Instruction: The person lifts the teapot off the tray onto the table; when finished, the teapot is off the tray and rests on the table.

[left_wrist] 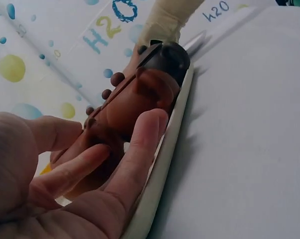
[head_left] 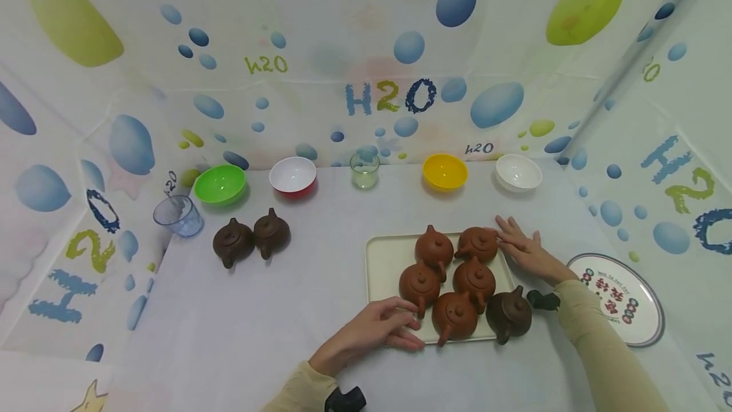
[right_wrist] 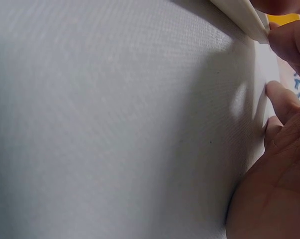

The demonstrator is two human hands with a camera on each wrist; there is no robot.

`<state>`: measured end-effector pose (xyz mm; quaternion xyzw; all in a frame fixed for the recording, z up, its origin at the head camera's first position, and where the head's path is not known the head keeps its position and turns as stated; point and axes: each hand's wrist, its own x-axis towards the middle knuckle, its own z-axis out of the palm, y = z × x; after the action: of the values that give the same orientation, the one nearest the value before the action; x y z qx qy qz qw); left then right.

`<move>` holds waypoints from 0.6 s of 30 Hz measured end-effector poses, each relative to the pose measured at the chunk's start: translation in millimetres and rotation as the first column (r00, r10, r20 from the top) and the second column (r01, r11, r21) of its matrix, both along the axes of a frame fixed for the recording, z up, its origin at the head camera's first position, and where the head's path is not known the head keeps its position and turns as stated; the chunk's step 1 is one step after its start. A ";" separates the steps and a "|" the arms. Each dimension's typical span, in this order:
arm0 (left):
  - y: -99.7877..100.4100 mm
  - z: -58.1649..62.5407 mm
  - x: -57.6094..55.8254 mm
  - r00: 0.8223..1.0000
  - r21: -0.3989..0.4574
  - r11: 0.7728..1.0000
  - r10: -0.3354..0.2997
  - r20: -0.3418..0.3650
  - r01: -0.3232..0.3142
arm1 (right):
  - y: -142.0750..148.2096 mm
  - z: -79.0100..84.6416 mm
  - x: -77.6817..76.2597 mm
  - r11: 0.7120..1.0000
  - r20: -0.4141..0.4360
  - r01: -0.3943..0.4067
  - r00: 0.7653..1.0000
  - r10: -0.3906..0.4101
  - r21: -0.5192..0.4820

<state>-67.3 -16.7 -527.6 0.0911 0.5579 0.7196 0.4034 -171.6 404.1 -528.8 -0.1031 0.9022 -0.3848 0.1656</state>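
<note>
Fig. Two hands at a loaded tray [head_left: 383, 266], right of centre on the near side.
Head view: it bears five reddish-brown clay teapots [head_left: 473, 281], a dark brown teapot [head_left: 508, 315] at its near right corner; the left hand [head_left: 379, 328] and right hand [head_left: 530, 257] flank it, fingers spread. From where I stand, the load seems heavy, stiff and brittle, best held at opposite rims. Left wrist view: parted fingers beside teapot and rim. Right wrist view: fingers extended; whether they pinch the rim, I cannot tell.

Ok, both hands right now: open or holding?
Left hand: open, by the teapots, near left corner of the tray.
Right hand: open, at the tray's far right corner.
</note>
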 end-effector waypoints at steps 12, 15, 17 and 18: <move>10.9 -0.5 0.2 0.994 -0.005 0.995 0.102 0.038 -0.101 | -2.2 -0.3 -0.4 1.000 -0.010 0.009 1.000 -0.009 0.014; 12.0 1.3 -1.7 0.980 -0.071 0.980 0.181 -0.082 -0.187 | -2.3 -0.7 -0.1 1.000 -0.009 0.009 1.000 -0.009 0.016; 13.0 2.5 -3.2 0.962 -0.118 0.965 0.213 -0.170 -0.234 | -2.1 -0.9 -0.2 1.000 -0.013 0.008 1.000 -0.007 0.014; 13.3 3.0 -3.8 0.954 -0.136 0.959 0.219 -0.205 -0.249 | -2.3 -0.8 -0.2 1.000 -0.015 0.006 1.000 -0.006 0.013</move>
<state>-71.1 -3.5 -524.7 0.0587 0.6564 0.7033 0.2667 -171.8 401.8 -529.5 -0.1024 0.9061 -0.3788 0.1583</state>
